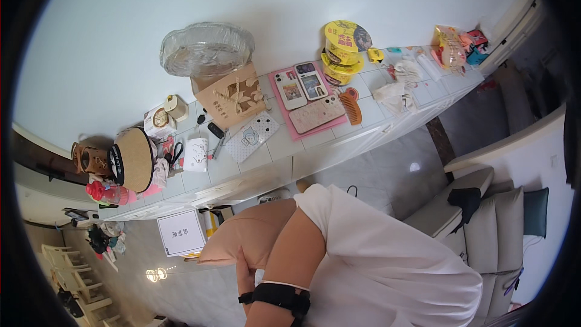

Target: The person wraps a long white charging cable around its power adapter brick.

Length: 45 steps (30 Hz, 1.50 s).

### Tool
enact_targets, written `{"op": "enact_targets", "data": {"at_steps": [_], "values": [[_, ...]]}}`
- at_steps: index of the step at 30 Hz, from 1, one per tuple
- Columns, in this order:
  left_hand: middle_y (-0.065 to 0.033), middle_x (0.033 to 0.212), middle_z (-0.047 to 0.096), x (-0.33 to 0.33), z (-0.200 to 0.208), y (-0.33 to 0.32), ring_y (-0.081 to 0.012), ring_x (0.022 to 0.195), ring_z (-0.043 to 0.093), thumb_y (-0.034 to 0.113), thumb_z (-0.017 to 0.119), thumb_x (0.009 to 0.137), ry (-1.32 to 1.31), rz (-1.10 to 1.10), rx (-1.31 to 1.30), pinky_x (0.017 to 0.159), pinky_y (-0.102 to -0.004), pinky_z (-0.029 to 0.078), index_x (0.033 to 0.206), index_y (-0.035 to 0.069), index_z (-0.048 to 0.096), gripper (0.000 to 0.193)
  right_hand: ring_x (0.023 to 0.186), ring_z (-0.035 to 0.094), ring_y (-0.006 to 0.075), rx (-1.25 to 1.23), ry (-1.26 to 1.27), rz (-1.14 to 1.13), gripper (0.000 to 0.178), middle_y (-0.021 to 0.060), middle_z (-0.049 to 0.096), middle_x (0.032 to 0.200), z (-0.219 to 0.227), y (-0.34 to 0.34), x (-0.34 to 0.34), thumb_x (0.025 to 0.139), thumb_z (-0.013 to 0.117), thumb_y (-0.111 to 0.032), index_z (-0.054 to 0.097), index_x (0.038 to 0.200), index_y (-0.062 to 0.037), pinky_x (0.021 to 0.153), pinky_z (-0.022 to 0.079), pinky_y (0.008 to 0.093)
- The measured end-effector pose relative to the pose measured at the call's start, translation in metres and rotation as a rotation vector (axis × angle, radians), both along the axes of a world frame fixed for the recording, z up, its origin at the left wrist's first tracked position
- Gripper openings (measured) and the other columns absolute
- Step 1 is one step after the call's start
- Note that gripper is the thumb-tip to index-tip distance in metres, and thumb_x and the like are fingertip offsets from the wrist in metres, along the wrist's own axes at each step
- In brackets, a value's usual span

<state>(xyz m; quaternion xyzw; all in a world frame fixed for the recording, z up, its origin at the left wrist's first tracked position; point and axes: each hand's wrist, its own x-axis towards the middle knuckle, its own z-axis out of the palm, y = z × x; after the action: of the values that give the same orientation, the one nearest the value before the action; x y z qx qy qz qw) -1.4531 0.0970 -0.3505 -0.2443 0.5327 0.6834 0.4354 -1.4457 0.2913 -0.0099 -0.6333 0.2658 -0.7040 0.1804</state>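
Note:
My left hand (pixel 243 261) grips the lower edge of a pinkish-beige cushion (pixel 249 230), with some fingers behind it. My right forearm (pixel 298 239), wearing a thin pale band and a black strap, reaches up beside the cushion into a large white cloth (pixel 375 260). The cloth covers my right hand, so its fingers are hidden. Loose folds of the cloth spread to the right, and its top edge lies next to the cushion's right corner.
Beyond my hands runs a long white tiled counter (pixel 266 160) bearing phones on a pink board (pixel 296 130), a comb (pixel 351 109), a paper bag (pixel 236 97), yellow tubs (pixel 342 63) and a sun hat (pixel 134 160). A white box (pixel 181 233) stands below. At right is a grey sofa (pixel 484 230).

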Motion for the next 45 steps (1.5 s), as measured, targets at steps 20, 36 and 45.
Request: {"op": "enact_targets", "data": {"at_steps": [20, 36, 45], "values": [[-0.0095, 0.125, 0.058, 0.035, -0.029, -0.087, -0.0198, 0.108, 0.059, 0.048, 0.053, 0.094, -0.093, -0.042, -0.066, 0.088, -0.0334, 0.051, 0.132, 0.001, 0.046, 0.060, 0.083, 0.059, 0.0248, -0.012, 0.029, -0.089, 0.019, 0.0132, 0.060, 0.089, 0.003, -0.084, 0.028, 0.087, 0.056, -0.014, 0.049, 0.092, 0.0029, 0.072, 0.049, 0.0357], [-0.0072, 0.119, 0.062, 0.034, -0.003, -0.056, -0.0150, 0.101, 0.062, 0.051, 0.053, 0.094, 0.046, -0.124, -0.028, 0.080, -0.0291, 0.053, 0.130, 0.005, 0.049, 0.059, 0.079, 0.060, 0.0269, 0.082, 0.165, -0.480, 0.017, 0.0126, 0.061, 0.083, -0.032, -0.056, 0.053, 0.082, 0.058, -0.010, 0.048, 0.079, 0.0029, 0.071, 0.050, 0.0371], [0.0060, 0.092, 0.063, -0.005, -0.093, -0.063, -0.0065, 0.071, 0.054, 0.046, 0.067, 0.087, -0.312, -0.445, 0.002, 0.053, -0.0199, 0.041, 0.111, 0.018, 0.057, 0.038, 0.092, 0.061, 0.0273, 2.028, -0.087, -1.413, 0.017, 0.0090, 0.064, 0.093, -0.208, 0.003, 0.199, 0.081, 0.059, -0.015, 0.060, 0.098, -0.0099, 0.072, 0.050, 0.0409]]}}
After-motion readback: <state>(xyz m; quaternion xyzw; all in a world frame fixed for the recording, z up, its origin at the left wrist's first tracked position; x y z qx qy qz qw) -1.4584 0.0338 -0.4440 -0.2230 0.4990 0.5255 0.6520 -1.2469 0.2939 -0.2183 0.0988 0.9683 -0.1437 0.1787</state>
